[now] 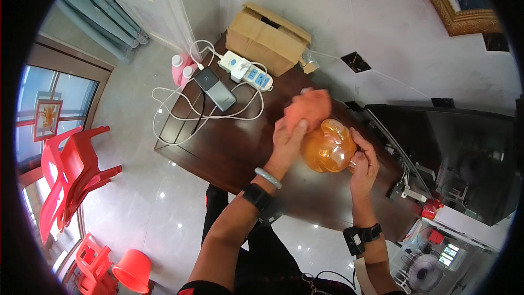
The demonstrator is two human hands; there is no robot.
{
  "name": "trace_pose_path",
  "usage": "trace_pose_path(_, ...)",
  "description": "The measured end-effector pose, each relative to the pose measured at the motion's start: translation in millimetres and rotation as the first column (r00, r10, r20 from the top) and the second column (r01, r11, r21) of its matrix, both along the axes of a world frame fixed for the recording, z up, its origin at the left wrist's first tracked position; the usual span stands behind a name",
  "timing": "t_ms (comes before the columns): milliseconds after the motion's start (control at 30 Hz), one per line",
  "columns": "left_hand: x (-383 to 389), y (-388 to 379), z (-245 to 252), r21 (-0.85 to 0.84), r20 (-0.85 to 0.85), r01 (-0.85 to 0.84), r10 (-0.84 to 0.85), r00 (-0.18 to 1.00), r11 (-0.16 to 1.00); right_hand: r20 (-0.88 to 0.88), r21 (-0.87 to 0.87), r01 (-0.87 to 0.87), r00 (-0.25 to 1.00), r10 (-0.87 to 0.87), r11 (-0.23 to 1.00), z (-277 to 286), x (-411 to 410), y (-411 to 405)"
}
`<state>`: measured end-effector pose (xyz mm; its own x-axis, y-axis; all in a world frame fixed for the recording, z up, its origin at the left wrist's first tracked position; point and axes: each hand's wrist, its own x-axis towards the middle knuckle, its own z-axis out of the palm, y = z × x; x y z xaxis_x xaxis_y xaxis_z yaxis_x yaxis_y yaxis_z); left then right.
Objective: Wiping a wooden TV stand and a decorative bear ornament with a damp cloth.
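Note:
My left hand (290, 143) grips a crumpled orange cloth (308, 108), its thumb pressed on the near edge. Right beside it, my right hand (364, 162) holds a glossy amber glass vessel (327, 147) with a rounded, lobed body by its right side. The cloth is close to the vessel's upper left; whether they touch I cannot tell. Both hands are above a dark brown wooden cabinet top (245, 147). The fingers of my left hand are partly hidden by the cloth.
A cardboard box (266, 41), a white power strip (245, 71) and a grey power bank (215, 89) with looping white cable lie on the cabinet's far left. A large black television (454, 151) stands at the right. Red plastic chairs (77, 172) and a red bucket (133, 270) are on the floor.

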<state>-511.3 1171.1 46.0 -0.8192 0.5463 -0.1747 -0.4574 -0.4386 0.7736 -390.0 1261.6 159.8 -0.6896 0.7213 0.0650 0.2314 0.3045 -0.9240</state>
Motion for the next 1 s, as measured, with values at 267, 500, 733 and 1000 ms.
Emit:
trace_pose_path(267,-16,-9,-48,-0.536,-0.367,0.023,-0.258,0.894,0.844,-0.006,-0.011,0.049,0.999,-0.050,0.999,5,-8,-7)
trace_pose_path(500,73,-17,-52,-0.652,-0.238,-0.175,0.020,0.971,0.738,-0.011,-0.031,0.071,0.997,-0.071,0.997,6,-7,-16)
trace_pose_path(733,108,-22,8,-0.099,0.695,0.012,0.061,0.716,0.995,0.014,0.025,0.073,0.997,-0.073,0.997,5,-6,-19)
trace_pose_path(1000,130,-54,40,-0.115,0.716,0.423,-0.220,0.662,0.899,-0.008,-0.132,0.107,0.994,-0.109,0.985,-4,-2,-6)
